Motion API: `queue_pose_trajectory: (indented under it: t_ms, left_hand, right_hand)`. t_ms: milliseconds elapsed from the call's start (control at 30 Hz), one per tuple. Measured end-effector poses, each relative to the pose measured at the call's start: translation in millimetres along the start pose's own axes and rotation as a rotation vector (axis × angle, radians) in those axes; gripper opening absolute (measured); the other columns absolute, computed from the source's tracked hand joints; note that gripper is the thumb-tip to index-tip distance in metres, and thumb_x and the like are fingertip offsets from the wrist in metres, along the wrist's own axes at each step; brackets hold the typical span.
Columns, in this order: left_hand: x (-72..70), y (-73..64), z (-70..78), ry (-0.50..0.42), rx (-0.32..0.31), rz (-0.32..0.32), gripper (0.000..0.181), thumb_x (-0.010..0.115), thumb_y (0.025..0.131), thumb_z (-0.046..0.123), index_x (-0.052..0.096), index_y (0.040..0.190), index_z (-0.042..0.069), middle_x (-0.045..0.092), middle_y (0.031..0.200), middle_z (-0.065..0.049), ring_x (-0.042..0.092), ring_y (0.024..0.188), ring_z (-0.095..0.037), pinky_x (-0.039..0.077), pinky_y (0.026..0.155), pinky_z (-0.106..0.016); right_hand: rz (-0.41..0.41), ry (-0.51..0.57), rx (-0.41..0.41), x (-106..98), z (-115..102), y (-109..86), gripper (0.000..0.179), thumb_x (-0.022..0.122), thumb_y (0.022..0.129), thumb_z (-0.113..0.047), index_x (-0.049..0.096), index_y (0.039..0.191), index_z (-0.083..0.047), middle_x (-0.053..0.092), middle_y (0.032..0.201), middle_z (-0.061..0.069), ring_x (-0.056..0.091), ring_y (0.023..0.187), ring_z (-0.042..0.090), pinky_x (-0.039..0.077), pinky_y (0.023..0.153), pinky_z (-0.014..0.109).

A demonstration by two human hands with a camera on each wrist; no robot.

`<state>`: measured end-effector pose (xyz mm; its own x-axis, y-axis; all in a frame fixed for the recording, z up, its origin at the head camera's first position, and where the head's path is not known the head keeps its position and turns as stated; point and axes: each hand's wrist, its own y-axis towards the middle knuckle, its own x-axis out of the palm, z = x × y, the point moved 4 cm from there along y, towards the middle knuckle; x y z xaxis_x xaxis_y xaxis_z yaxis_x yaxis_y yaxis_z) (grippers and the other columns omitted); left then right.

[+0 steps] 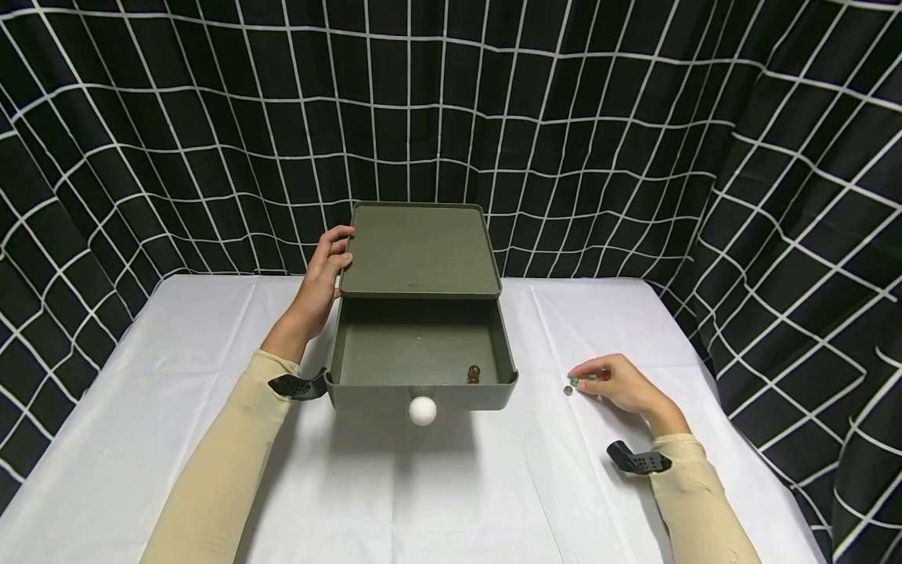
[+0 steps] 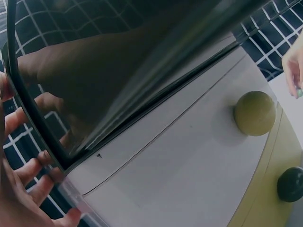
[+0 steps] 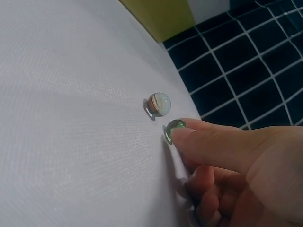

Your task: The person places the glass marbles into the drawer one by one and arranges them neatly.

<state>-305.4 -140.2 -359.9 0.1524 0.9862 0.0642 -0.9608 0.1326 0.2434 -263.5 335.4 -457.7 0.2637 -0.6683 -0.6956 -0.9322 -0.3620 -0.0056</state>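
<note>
A dark green box point(image 1: 423, 251) stands with its drawer point(image 1: 395, 345) pulled out and a white round knob point(image 1: 423, 411) on its front. My left hand point(image 1: 320, 286) touches the box's left side, fingertips at the top's edge. On the right, my right hand point(image 1: 623, 385) pinches a green glass marble point(image 3: 175, 130) between thumb and forefinger, close over the white cloth. Right beside that marble lies a clear swirled marble point(image 3: 160, 104). Dark and reddish-brown marbles point(image 1: 474, 373) sit in the drawer's front right corner.
The white cloth point(image 1: 451, 501) covers the table. Black curtains with a white grid point(image 1: 423, 102) surround the back and sides. The drawer juts toward me between my two arms.
</note>
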Motion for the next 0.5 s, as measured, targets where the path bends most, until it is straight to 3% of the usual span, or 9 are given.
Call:
queue_pose_trajectory:
  t_ms: [500]
  left_hand:
    - [-0.5, -0.1, -0.8, 0.002, -0.010, -0.006, 0.046, 0.036, 0.103, 0.020, 0.032, 0.149, 0.019, 0.034, 0.144, -0.002, 0.039, 0.123, -0.019, 0.032, 0.103, -0.058]
  right_hand:
    - [0.036, -0.016, 0.024, 2.5, 4.0, 2.1, 0.021, 0.071, 0.089, -0.001, 0.072, 0.108, 0.009, 0.073, 0.100, 0.025, 0.048, 0.064, 0.001, 0.045, 0.056, 0.021]
